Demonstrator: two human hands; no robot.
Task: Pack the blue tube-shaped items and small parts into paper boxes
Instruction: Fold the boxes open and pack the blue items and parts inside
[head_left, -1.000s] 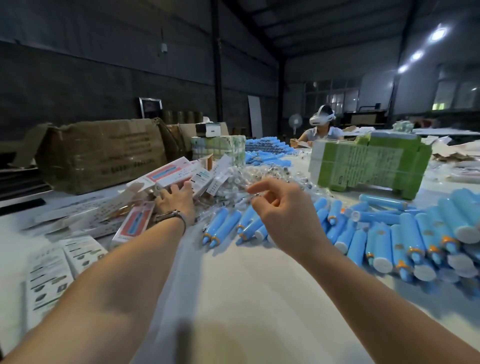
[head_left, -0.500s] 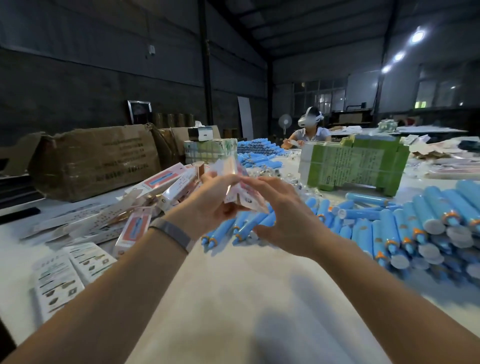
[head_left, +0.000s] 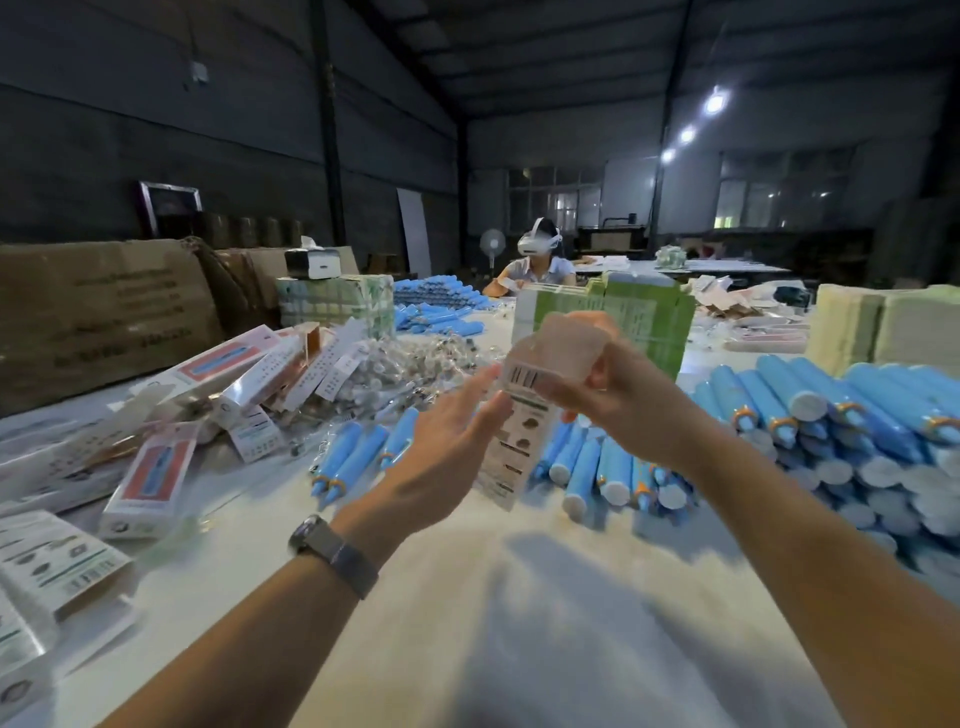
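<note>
While the table (head_left: 467, 623) lies bare nearest the camera, both forearms reach over it. The left hand (head_left: 441, 457), a watch (head_left: 332, 553) on its wrist, has its fingers apart and straight, their tips at the box (head_left: 524, 421). The right hand (head_left: 618, 395) clamps that box by its top, holding it upright above the table. Tubes (head_left: 810, 415) lie piled right and behind the box; more boxes (head_left: 150, 467) lie left. Beyond sit bagged parts (head_left: 415, 358), then a carton (head_left: 98, 317).

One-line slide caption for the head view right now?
Right hand holds a paper box above the table; open left hand beside it.
</note>
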